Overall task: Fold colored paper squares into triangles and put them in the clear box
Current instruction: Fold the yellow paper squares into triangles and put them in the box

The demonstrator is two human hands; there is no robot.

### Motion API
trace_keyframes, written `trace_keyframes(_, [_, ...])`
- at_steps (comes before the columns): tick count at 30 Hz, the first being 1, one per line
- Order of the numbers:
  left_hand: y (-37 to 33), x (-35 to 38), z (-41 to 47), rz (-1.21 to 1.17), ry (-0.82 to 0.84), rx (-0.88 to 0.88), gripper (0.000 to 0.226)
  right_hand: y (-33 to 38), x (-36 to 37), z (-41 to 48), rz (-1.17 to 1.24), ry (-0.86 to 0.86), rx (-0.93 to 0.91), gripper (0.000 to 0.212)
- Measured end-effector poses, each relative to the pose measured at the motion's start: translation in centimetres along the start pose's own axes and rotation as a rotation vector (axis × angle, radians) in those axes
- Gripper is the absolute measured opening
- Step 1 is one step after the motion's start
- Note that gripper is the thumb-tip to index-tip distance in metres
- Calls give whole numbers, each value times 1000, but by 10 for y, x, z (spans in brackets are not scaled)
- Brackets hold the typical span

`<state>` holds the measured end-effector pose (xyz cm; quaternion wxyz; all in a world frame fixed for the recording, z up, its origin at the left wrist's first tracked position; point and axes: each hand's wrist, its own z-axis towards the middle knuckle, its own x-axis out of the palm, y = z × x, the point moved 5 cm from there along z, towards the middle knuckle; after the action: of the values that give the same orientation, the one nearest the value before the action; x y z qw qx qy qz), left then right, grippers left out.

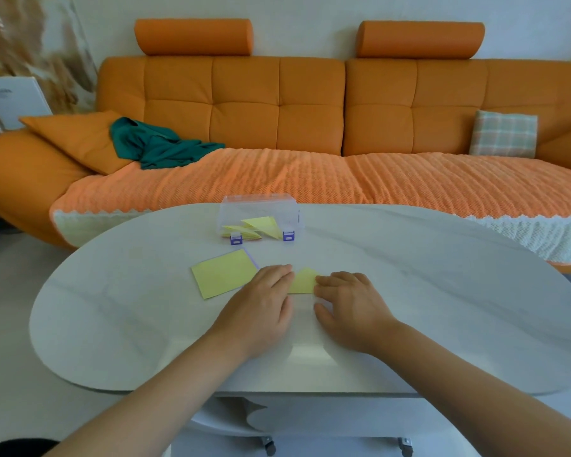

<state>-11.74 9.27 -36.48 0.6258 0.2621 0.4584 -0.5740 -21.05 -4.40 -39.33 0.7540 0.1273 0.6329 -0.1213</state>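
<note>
Yellow folded paper (302, 281) | between left hand (261, 305) and right hand (350, 308) fingers

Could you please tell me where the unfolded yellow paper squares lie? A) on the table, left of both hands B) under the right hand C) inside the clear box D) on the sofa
A: the yellow paper squares lie flat on the white table beside the left hand, nearer than the clear box.

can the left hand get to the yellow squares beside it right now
Probably yes. The yellow squares lie flat on the table just left of the left hand, with nothing between them; the hand would only have to lift off the folded piece it presses.
</note>
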Motion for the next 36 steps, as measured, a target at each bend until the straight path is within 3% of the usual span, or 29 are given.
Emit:
trace_keyframes(6, [12, 28, 15, -166, 137, -139, 39, 10, 3, 14, 66, 31, 0, 37])
trace_keyframes(15, [13, 37, 14, 2, 220, -62, 45, 3, 3, 14, 55, 72, 20, 42])
trace_keyframes(22, [12, 37, 16, 54, 285, -86, 45, -20, -4, 3, 41, 55, 185, 40])
trace_keyframes(29, [12, 34, 19, 18, 271, -105, 42, -38, -14, -4, 54, -4, 326, 37])
trace_keyframes(36, [22, 31, 21, -127, 182, -156, 24, -34, -17, -6, 91, -43, 213, 34])
